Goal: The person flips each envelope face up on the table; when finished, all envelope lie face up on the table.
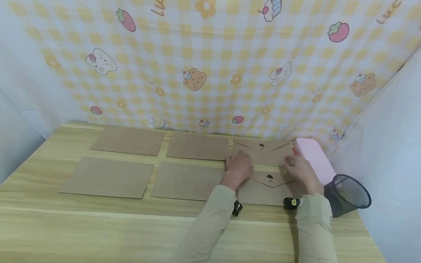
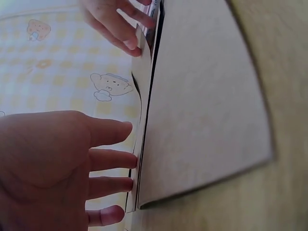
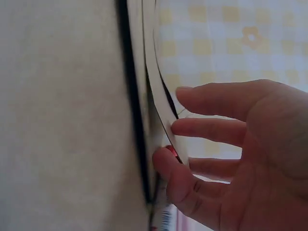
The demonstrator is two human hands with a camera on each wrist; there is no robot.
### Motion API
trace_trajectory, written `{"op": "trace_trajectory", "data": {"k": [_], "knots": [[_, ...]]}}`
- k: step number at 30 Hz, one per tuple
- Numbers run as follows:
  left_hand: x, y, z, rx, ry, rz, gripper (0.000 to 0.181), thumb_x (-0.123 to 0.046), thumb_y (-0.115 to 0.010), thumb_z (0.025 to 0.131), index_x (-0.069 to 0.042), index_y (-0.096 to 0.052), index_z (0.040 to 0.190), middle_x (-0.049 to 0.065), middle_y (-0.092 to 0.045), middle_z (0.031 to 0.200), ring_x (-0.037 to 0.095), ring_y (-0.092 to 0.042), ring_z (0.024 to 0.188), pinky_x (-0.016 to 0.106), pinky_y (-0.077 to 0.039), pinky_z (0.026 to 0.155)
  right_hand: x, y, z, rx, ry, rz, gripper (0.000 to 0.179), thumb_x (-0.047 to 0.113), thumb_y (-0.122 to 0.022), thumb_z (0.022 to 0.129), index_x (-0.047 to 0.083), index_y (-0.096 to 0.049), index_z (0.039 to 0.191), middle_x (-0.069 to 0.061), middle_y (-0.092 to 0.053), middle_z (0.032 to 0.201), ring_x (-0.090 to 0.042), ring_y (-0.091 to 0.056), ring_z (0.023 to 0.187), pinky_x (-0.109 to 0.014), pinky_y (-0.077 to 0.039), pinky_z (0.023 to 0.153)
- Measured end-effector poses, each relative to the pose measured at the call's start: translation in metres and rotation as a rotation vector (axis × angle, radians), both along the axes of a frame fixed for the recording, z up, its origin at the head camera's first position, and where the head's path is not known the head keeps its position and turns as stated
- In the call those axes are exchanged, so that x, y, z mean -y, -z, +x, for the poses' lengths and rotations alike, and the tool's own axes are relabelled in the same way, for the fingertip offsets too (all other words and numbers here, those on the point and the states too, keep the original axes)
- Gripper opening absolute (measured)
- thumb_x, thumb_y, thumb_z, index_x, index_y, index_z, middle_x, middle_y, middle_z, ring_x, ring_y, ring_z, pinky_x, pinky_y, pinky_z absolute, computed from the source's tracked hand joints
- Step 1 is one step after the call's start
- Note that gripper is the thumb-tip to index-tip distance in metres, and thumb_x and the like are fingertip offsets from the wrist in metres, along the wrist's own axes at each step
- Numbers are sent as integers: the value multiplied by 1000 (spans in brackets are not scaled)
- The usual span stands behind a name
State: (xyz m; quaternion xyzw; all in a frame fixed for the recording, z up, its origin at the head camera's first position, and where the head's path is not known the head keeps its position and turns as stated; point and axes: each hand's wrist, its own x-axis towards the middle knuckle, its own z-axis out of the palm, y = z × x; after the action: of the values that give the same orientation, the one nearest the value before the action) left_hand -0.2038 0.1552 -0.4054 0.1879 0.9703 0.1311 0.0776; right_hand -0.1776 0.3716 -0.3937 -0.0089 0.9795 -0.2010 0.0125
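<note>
Both hands are at the ends of a brown kraft envelope (image 1: pixel 263 155) in the back right of the table; its flap bears a small hat mark. My left hand (image 1: pixel 239 168) touches the left end with fairly straight fingers, as the left wrist view shows. At the right end is my right hand (image 1: pixel 300 171), its fingers loosely bent against the edge. In the right wrist view that end of the envelope (image 3: pixel 156 91) bows upward beside the fingertips. A second flap-up envelope (image 1: pixel 263 193) lies nearer, partly under the right forearm.
Several plain brown envelopes lie left in two rows, including one at the back (image 1: pixel 197 146) and one in front (image 1: pixel 106 177). A pink case (image 1: pixel 315 157) and a black mesh pen holder (image 1: pixel 348 197) stand right. A checked curtain (image 1: pixel 213 54) hangs behind.
</note>
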Motion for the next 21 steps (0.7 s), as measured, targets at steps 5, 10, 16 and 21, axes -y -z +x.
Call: {"op": "trace_trajectory", "data": {"k": [5, 10, 16, 21], "knots": [[0, 1, 0, -1, -23, 28, 27, -36, -50, 93, -17, -62, 109, -2, -52, 118, 22, -38, 108, 37, -31, 85, 2, 3, 0, 53, -24, -13, 44, 14, -54, 89, -18, -48, 120, -36, -52, 116, -50, -48, 108, -57, -39, 90], [1, 2, -2, -8, -20, 40, 27, -42, -52, 90, -19, -62, 99, -3, -52, 112, 22, -37, 107, 36, -28, 85, 4, 0, 0, 78, -13, 17, 47, 18, -55, 90, -17, -48, 121, -38, -49, 117, -52, -40, 111, -60, -35, 92], [6, 0, -8, -4, -30, 74, 35, -45, -55, 90, -21, -59, 115, -3, -52, 118, 22, -39, 110, 37, -29, 86, 10, -17, 0, 1, -19, 29, 43, 24, -46, 96, -12, -53, 118, -35, -52, 113, -51, -42, 107, -59, -36, 88], [24, -15, -11, 39, -50, 249, 41, -38, -56, 91, -20, -57, 127, -1, -53, 130, 29, -33, 127, 51, -19, 103, 16, -35, 7, -86, -24, -25, 49, 29, -44, 97, -15, -55, 115, -35, -55, 110, -49, -51, 98, -55, -42, 80]]}}
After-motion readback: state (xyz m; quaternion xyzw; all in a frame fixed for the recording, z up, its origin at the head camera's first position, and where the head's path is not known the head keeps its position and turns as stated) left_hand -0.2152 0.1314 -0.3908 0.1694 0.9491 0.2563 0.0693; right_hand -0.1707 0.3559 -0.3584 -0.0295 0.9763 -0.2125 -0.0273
